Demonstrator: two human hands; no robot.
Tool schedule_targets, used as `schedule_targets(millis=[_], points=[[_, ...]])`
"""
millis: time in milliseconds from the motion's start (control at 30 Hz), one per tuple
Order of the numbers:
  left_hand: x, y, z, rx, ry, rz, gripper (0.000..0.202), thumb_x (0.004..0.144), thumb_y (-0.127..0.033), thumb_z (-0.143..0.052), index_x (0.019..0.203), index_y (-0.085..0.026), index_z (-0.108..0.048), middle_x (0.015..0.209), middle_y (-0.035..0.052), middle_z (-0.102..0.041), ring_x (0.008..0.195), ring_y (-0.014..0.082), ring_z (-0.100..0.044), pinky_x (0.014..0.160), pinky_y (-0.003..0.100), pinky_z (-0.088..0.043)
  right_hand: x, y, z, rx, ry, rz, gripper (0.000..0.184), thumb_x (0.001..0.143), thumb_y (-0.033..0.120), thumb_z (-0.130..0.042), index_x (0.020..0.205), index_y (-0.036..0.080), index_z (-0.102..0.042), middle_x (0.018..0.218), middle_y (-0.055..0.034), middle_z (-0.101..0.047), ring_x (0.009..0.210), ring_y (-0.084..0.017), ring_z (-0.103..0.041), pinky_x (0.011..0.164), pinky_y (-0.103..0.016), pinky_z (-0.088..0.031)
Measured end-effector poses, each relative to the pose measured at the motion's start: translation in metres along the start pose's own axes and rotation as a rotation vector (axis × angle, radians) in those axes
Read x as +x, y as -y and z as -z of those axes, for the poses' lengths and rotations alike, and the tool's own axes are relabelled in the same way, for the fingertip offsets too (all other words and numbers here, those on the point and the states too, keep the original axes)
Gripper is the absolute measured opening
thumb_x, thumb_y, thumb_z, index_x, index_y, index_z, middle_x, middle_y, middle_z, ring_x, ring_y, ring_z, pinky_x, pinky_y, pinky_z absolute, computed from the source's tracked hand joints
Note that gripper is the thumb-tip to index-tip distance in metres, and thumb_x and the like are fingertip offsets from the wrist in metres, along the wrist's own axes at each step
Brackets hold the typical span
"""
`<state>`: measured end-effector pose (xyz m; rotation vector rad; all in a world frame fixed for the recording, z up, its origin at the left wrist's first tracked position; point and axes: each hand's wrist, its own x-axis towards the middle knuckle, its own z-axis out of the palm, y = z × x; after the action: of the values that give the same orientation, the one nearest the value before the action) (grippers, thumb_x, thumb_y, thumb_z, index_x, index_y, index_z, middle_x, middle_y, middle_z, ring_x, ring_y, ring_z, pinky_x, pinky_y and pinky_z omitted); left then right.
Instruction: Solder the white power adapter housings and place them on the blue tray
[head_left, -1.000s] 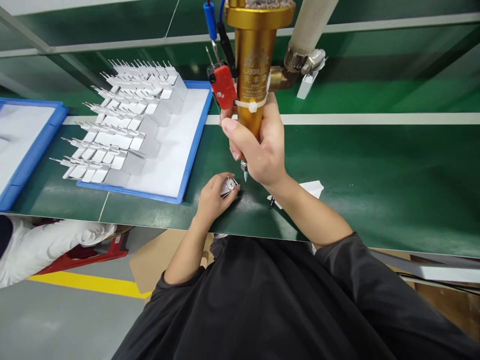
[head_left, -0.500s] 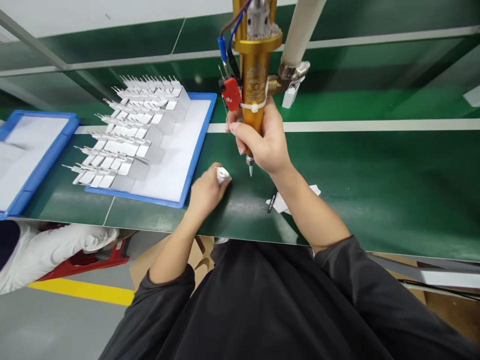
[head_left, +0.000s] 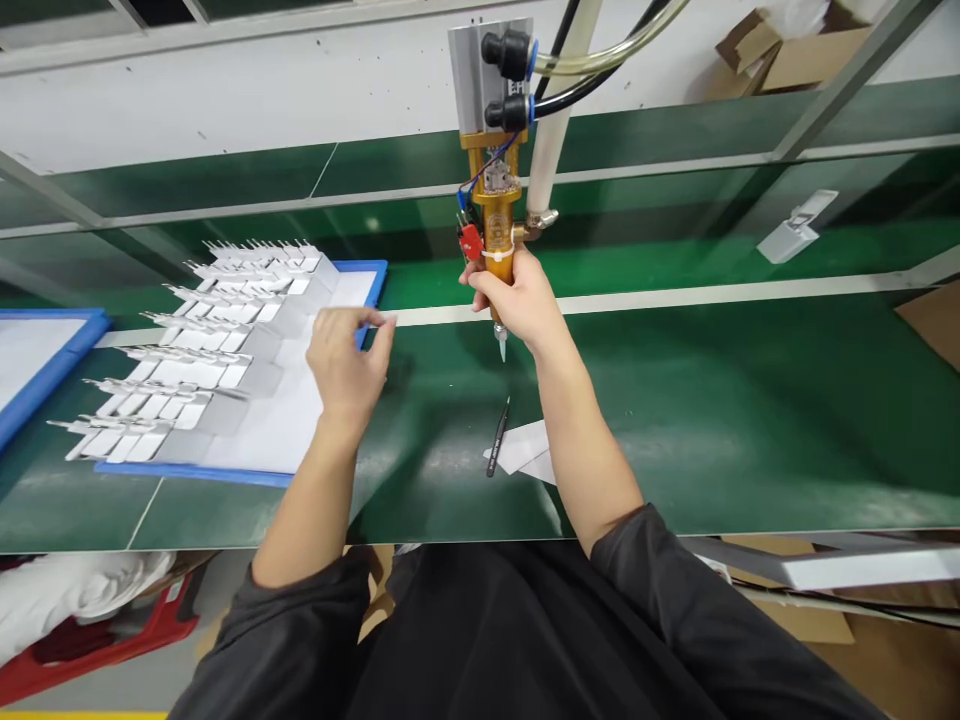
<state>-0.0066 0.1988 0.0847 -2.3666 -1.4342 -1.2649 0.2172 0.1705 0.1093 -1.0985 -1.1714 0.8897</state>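
Observation:
My right hand (head_left: 517, 295) is wrapped round the lower body of a gold dispensing valve (head_left: 497, 215), whose pale nozzle tip (head_left: 503, 350) points down above the green bench. My left hand (head_left: 346, 365) is raised at the right edge of a blue-rimmed tray (head_left: 375, 285). Its thumb and index finger meet in a pinch; whether anything small is between them I cannot make out. Rows of white cases with open lids (head_left: 217, 345) stand in the tray. Black tweezers (head_left: 498, 437) lie on white paper pieces (head_left: 529, 450) below the nozzle.
Hoses (head_left: 600, 65) run from the valve's top, beside a pale pipe (head_left: 553, 150). An open white case (head_left: 791, 238) lies at the far right. Another blue-rimmed tray (head_left: 56, 370) is at left. Below the bench is a red stool (head_left: 161, 635) with a person's white garment (head_left: 90, 600).
My left hand has moved left and up to the tray; the white piece it held is no longer visible. My right hand still grips the valve. The camera view has tilted upward.

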Motion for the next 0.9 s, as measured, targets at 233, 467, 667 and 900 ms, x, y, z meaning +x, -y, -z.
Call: schedule_targets(millis=[233,467,667,900], points=[[0.086,-0.019,-0.139,-0.174,0.442,0.151,0.060,0.084,-0.027,-0.063,0.139,-0.009,-0.048,0.118,0.0127,-0.068,0.101,0.0187,-0.066,0.094,0.029,-0.046,0.006,-0.007,0.039,-0.143,-0.112,-0.085,0.021,0.073,0.032,-0.056,0.089,0.018,-0.054,0.088,0.0015,-0.064,0.056,-0.006,-0.057,0.064,-0.027,-0.050],[0.107,-0.029,-0.212,-0.213,0.486,0.356,0.078,0.078,-0.020,-0.067,0.146,-0.005,-0.031,0.124,0.0219,-0.065,0.119,0.0303,-0.060,0.099,0.040,-0.045,0.006,-0.012,0.050,-0.235,-0.151,-0.080,0.023,0.074,0.035,-0.055,0.089,0.018,-0.055,0.087,-0.0022,-0.066,0.061,-0.012,-0.062,0.067,-0.032,-0.052],[0.080,-0.031,-0.149,-0.272,0.435,0.191,0.070,0.075,-0.020,-0.069,0.139,-0.016,-0.040,0.111,0.0077,-0.073,0.108,0.0216,-0.066,0.097,0.032,-0.047,0.000,-0.003,0.043,-0.217,-0.118,-0.094,0.021,0.075,0.030,-0.059,0.091,0.019,-0.053,0.071,0.0013,-0.062,0.057,-0.012,-0.058,0.067,-0.032,-0.050],[-0.046,-0.042,0.014,-0.268,0.678,0.240,0.070,0.076,-0.033,-0.072,0.136,-0.026,-0.039,0.108,0.0030,-0.073,0.082,0.0167,-0.070,0.078,0.029,-0.055,0.002,-0.002,0.010,-0.097,-0.124,0.027,0.016,0.081,0.024,-0.053,0.093,0.019,-0.045,0.089,0.0037,-0.061,0.057,-0.001,-0.051,0.057,-0.018,-0.041]])
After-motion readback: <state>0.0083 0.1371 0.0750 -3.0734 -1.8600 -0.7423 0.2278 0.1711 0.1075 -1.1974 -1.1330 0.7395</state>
